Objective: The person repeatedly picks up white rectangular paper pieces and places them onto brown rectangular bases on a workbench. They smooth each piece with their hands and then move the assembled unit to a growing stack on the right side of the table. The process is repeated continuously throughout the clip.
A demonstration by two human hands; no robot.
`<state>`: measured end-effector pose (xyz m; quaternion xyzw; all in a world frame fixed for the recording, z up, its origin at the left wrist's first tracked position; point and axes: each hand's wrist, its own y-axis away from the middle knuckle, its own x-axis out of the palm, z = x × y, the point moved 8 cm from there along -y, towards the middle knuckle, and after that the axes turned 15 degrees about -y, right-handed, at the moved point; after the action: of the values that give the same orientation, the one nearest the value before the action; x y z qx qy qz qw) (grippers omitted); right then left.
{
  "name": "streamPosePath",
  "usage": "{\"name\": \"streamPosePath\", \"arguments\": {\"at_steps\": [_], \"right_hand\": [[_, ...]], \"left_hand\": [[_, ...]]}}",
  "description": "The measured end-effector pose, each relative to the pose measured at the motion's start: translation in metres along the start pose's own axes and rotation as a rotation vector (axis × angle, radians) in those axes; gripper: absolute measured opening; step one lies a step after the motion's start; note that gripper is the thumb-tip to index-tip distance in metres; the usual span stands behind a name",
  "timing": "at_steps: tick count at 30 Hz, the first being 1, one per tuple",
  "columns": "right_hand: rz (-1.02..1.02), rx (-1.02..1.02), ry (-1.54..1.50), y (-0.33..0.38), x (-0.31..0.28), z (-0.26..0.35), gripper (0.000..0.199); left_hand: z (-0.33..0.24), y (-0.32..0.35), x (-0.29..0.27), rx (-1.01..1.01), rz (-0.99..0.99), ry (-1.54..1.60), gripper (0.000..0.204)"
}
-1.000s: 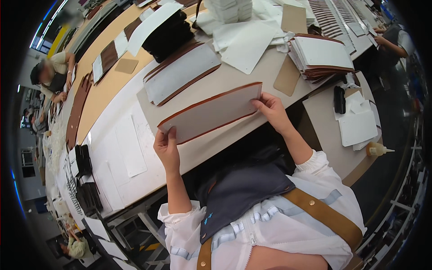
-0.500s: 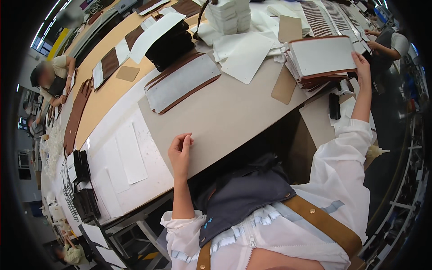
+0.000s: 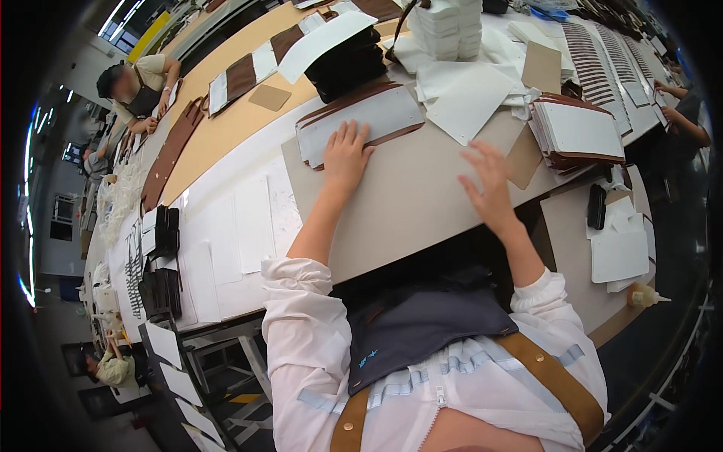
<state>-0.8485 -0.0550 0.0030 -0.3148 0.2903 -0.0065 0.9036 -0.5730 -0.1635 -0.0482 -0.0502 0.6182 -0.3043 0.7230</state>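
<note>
My left hand (image 3: 346,154) rests with fingers spread on the near edge of a flat stack of grey panels with brown edges (image 3: 360,120). The stack lies on a large tan cardboard sheet (image 3: 410,200) on the workbench. My right hand (image 3: 489,184) hovers open and blurred over the right part of that sheet, holding nothing. A second pile of brown-edged panels (image 3: 576,132) sits further right, apart from both hands.
White paper sheets (image 3: 463,98) and a stack of white pieces (image 3: 448,26) lie beyond the sheet. A black pile topped with a white sheet (image 3: 346,60) stands behind the grey panels. Other people (image 3: 143,87) work along the bench, and a black phone (image 3: 597,205) lies to the right.
My left hand has reached forward from the bare cardboard onto the grey panel stack. My right hand has come back from the right-hand pile to the middle of the sheet.
</note>
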Motion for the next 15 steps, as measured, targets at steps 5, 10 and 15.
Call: {"name": "streamPosePath", "arguments": {"at_steps": [5,10,15], "right_hand": [[0.181,0.022,-0.038,0.038,0.045,0.012,0.04],[0.15,0.061,-0.154,0.027,0.047,-0.001,0.037],[0.174,-0.191,-0.023,-0.05,0.077,0.004,0.026]], "left_hand": [[-0.017,0.014,0.011,-0.026,0.119,0.074,0.069],[-0.025,0.03,0.005,-0.032,0.183,0.082,0.076],[-0.016,0.041,0.001,-0.157,0.086,0.167,0.08]]}}
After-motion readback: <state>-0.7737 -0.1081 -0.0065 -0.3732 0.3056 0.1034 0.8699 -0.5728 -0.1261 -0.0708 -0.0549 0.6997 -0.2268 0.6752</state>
